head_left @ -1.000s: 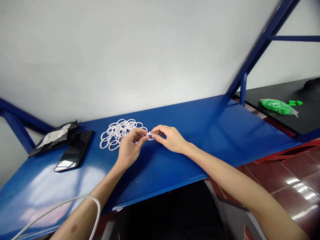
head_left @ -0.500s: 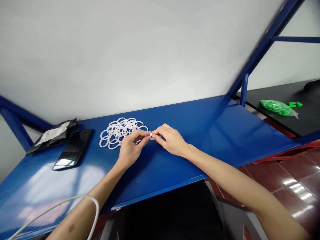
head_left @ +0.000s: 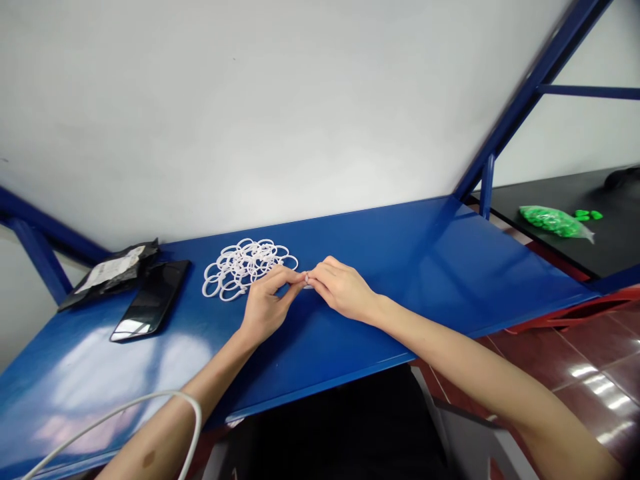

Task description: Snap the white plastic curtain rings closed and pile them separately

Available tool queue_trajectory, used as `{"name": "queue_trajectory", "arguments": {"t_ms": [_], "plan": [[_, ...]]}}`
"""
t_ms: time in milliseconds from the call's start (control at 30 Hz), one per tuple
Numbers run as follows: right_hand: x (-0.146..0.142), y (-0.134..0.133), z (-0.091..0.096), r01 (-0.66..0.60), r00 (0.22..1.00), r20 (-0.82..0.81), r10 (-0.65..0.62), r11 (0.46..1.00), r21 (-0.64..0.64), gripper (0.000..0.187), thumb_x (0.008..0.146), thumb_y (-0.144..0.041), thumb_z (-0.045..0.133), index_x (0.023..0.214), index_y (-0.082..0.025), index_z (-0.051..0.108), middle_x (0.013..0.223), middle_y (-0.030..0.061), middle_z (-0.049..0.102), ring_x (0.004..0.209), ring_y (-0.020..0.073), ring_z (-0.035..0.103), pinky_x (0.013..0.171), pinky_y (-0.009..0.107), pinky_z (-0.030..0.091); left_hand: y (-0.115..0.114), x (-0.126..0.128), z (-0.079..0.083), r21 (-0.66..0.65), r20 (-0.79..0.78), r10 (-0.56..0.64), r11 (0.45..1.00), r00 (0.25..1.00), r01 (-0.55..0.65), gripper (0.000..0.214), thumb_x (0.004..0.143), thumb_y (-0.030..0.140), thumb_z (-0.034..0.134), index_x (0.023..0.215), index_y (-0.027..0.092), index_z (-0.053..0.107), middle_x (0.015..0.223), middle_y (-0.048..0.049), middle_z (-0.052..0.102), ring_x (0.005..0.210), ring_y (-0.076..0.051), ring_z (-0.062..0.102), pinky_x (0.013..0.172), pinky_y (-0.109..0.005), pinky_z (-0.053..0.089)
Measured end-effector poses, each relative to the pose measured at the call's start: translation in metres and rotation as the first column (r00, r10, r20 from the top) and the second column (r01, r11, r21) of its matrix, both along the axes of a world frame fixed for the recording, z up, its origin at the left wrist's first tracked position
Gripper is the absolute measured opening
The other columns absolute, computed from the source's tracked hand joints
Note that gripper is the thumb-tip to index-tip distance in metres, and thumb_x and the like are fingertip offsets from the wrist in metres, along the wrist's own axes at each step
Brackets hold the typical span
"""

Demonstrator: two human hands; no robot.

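Note:
My left hand [head_left: 267,307] and my right hand [head_left: 340,290] meet fingertip to fingertip over the blue table [head_left: 425,267]. Both pinch a small white ring [head_left: 307,279] between thumb and forefinger; most of it is hidden by the fingers. Just behind and left of my left hand lies a pile of several white plastic rings [head_left: 245,267], linked or overlapping flat on the table.
A black phone [head_left: 150,301] and a black packet with a white label [head_left: 113,270] lie at the table's left. A bag of green pieces [head_left: 553,220] rests on a black bench at the right. A white cable [head_left: 120,417] loops over my left forearm. Blue frame struts rise behind.
Both hands have sunk slightly toward the table and closed tighter together on the small ring. The pile of rings, phone and packet have not moved.

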State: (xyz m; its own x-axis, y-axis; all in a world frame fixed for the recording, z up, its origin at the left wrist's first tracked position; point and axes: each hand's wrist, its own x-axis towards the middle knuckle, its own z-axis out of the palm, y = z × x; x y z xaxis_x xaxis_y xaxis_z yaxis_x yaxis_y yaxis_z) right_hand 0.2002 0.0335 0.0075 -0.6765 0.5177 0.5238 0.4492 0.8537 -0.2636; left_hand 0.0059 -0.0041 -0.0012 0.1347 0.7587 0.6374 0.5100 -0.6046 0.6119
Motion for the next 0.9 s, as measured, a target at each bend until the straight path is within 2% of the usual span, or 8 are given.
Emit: {"name": "queue_trajectory", "arguments": {"t_ms": [167, 300, 467, 600, 667, 733, 833, 900], "plan": [[0.002, 0.016, 0.002, 0.057, 0.996, -0.067, -0.064, 0.993, -0.105, 0.02, 0.105, -0.032, 0.052, 0.103, -0.02, 0.068, 0.1, 0.0063, 0.075, 0.096, 0.0203, 0.059, 0.081, 0.031, 0.049, 0.012, -0.013, 0.008, 0.149, -0.287, 0.127, 0.985, 0.949, -0.087, 0.015, 0.097, 0.025, 0.061, 0.105, 0.022, 0.074, 0.097, -0.0044, 0.076, 0.091, -0.019, 0.065, 0.084, -0.035, 0.054], [0.02, 0.038, 0.003, 0.266, 0.963, 0.001, -0.269, 0.954, -0.141, 0.018, 0.101, -0.033, 0.059, 0.098, -0.019, 0.07, 0.102, 0.0076, 0.075, 0.102, 0.024, 0.057, 0.083, 0.034, 0.049, 0.022, -0.03, 0.002, 0.207, -0.452, 0.279, 0.957, 0.848, -0.204, 0.025, 0.098, 0.024, 0.054, 0.116, 0.02, 0.072, 0.109, -0.009, 0.074, 0.104, -0.026, 0.062, 0.095, -0.043, 0.05], [0.049, 0.058, 0.002, 0.646, 0.741, 0.264, -0.618, 0.763, -0.029, 0.022, 0.101, -0.027, 0.056, 0.097, -0.013, 0.072, 0.105, 0.017, 0.072, 0.109, 0.0334, 0.054, 0.087, 0.043, 0.047, 0.025, -0.035, -0.014, 0.161, -0.599, 0.326, 0.944, 0.731, -0.288, 0.024, 0.094, 0.034, 0.062, 0.109, 0.02, 0.074, 0.115, -0.0127, 0.07, 0.111, -0.034, 0.056, 0.097, -0.051, 0.046], [0.06, 0.062, 0.005, 0.78, 0.59, 0.328, -0.738, 0.625, 0.004, 0.029, 0.1, -0.031, 0.055, 0.106, -0.007, 0.071, 0.111, 0.0224, 0.068, 0.114, 0.0374, 0.053, 0.091, 0.048, 0.048, 0.026, -0.034, -0.019, 0.152, -0.63, 0.333, 0.939, 0.701, -0.31, 0.017, 0.093, 0.028, 0.062, 0.101, 0.02, 0.075, 0.119, -0.0139, 0.068, 0.114, -0.036, 0.054, 0.095, -0.052, 0.045], [0.059, 0.061, 0.007, 0.766, 0.617, 0.278, -0.736, 0.643, 0.002, 0.03, 0.1, -0.032, 0.056, 0.111, -0.007, 0.07, 0.113, 0.0216, 0.066, 0.116, 0.0374, 0.053, 0.094, 0.05, 0.049, 0.026, -0.033, -0.017, 0.167, -0.61, 0.338, 0.939, 0.716, -0.301, 0.015, 0.094, 0.027, 0.061, 0.098, 0.021, 0.074, 0.118, -0.0134, 0.069, 0.114, -0.036, 0.054, 0.096, -0.052, 0.044], [0.053, 0.056, 0.009, 0.677, 0.725, 0.191, -0.662, 0.736, -0.022, 0.03, 0.099, -0.032, 0.057, 0.118, -0.01, 0.067, 0.116, 0.0188, 0.064, 0.117, 0.0356, 0.054, 0.096, 0.049, 0.051, 0.025, -0.031, -0.012, 0.188, -0.563, 0.343, 0.939, 0.752, -0.288, 0.015, 0.095, 0.029, 0.061, 0.097, 0.02, 0.073, 0.117, -0.0126, 0.07, 0.113, -0.034, 0.054, 0.098, -0.052, 0.044], [0.038, 0.042, 0.009, 0.409, 0.912, 0.01, -0.411, 0.904, -0.123, 0.038, 0.096, -0.033, 0.062, 0.131, -0.018, 0.059, 0.13, 0.0144, 0.056, 0.112, 0.0279, 0.06, 0.092, 0.043, 0.056, 0.02, -0.024, -0.004, 0.142, -0.461, 0.258, 0.966, 0.849, -0.216, 0.016, 0.097, 0.032, 0.059, 0.097, 0.021, 0.071, 0.11, -0.0095, 0.073, 0.108, -0.03, 0.058, 0.099, -0.048, 0.045], [0.026, 0.029, 0.007, 0.196, 0.968, -0.113, -0.225, 0.956, -0.217, 0.042, 0.095, -0.034, 0.065, 0.133, -0.022, 0.056, 0.138, 0.0125, 0.05, 0.098, 0.0199, 0.066, 0.085, 0.038, 0.058, 0.016, -0.017, -0.001, 0.015, -0.36, 0.157, 0.987, 0.92, -0.162, 0.017, 0.098, 0.035, 0.058, 0.098, 0.022, 0.07, 0.102, -0.0066, 0.073, 0.099, -0.025, 0.062, 0.093, -0.042, 0.048]]}}
